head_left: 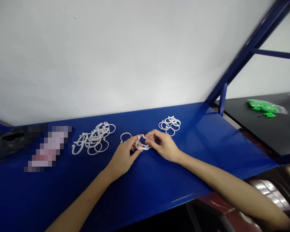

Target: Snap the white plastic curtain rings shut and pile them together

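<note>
Both hands meet over a blue shelf (159, 180) and pinch one white plastic ring (142, 144) between them. My left hand (123, 157) grips its left side with curled fingers. On the ring's right side, my right hand (162, 145) holds it with thumb and fingertips. A single white ring (125, 136) lies just left of the hands. A loose heap of several white rings (94, 140) lies further left, and a smaller pile of white rings (170, 124) lies behind my right hand.
A white wall rises behind the shelf. A blue metal frame post (246, 48) slants up at the right. A black surface (270, 129) beyond it carries a green plastic bag (265, 107). A blurred patch (47, 148) and a dark object (4, 145) lie at the left.
</note>
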A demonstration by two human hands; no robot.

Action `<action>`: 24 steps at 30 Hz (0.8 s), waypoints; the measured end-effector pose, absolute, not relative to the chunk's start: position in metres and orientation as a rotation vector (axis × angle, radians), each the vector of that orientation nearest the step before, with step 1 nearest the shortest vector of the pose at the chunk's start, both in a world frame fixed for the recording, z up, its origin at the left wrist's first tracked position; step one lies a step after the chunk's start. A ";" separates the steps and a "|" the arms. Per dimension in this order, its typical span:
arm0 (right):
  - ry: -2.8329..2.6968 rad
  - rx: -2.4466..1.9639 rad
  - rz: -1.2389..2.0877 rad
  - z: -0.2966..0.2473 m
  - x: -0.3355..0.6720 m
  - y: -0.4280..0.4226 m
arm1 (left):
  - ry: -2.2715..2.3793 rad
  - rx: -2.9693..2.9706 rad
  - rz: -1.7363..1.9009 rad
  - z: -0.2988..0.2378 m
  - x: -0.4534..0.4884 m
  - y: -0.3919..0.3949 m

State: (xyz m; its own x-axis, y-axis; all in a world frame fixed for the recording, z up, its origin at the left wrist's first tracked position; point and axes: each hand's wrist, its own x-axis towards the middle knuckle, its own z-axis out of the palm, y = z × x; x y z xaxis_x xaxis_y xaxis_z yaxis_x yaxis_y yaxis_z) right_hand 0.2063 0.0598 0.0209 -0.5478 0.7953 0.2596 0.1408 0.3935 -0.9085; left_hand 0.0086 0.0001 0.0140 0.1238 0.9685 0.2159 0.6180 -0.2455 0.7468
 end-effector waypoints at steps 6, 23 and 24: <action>-1.983 -0.747 1.073 0.019 0.208 0.063 | 1.562 2.060 1.071 0.009 0.001 0.004; -2.253 -0.424 0.659 0.025 0.216 0.063 | 1.404 1.275 1.136 0.022 -0.003 0.005; -2.266 -0.408 0.659 0.025 0.215 0.062 | 1.426 1.274 1.135 0.024 -0.002 0.005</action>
State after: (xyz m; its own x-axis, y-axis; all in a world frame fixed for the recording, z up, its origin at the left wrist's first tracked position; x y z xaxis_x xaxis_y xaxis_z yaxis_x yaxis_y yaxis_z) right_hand 0.2154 0.0625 0.0248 -0.6837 0.4660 0.5615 0.0923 0.8186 -0.5669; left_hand -0.0023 0.0046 0.0243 -0.0799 0.9960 -0.0389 0.1852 0.0532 0.9813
